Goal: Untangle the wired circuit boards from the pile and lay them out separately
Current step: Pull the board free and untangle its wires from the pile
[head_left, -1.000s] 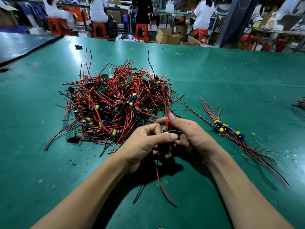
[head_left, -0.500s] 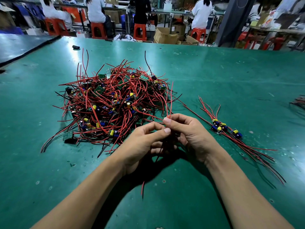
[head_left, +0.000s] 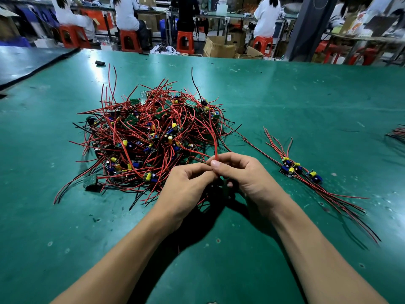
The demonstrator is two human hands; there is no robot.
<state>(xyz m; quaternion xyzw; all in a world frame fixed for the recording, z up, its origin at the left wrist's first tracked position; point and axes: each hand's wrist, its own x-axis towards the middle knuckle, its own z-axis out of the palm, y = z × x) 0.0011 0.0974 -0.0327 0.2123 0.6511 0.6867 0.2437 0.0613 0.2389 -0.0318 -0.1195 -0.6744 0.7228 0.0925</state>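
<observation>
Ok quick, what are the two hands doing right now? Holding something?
Left hand: fingers curled beside the right hand's; what it grips is hidden.
Right hand: pinches a red wire running up into the pile.

Two bare arms, seen from partway along the forearms to the fingertips. Left forearm and right forearm slim and smooth, narrowing evenly toward the wrists. Left hand and right hand bare as well, with long slender fingers and rounded knuckles. Faint tendon ridges across the back of the right hand. Short, neatly trimmed thumbnail on the right hand, rounded at the tip. Another short nail on a lower fingertip of the same hand.
</observation>
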